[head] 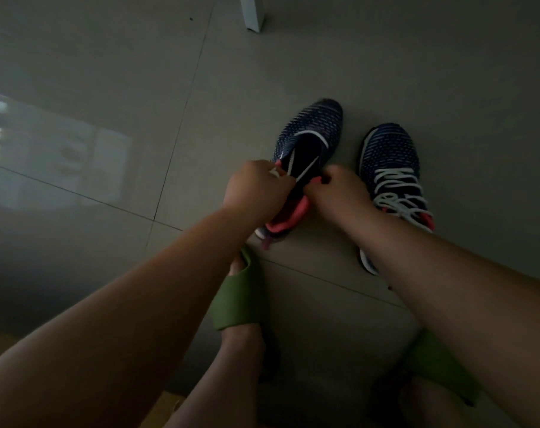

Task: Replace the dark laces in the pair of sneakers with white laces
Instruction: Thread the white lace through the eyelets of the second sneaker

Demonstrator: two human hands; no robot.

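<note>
Your left hand point(256, 186) and right hand point(339, 193) pinch the white lace point(305, 135) ends — fingers curled — over the left sneaker point(311, 128).

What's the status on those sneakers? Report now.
Left hand and right hand each pinching white lace at the left knit sneaker. Right knit sneaker already white-laced. Nothing in the way.

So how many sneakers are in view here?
2: the left sneaker held by the left hand and right hand, and the laced sneaker to its right.
</note>
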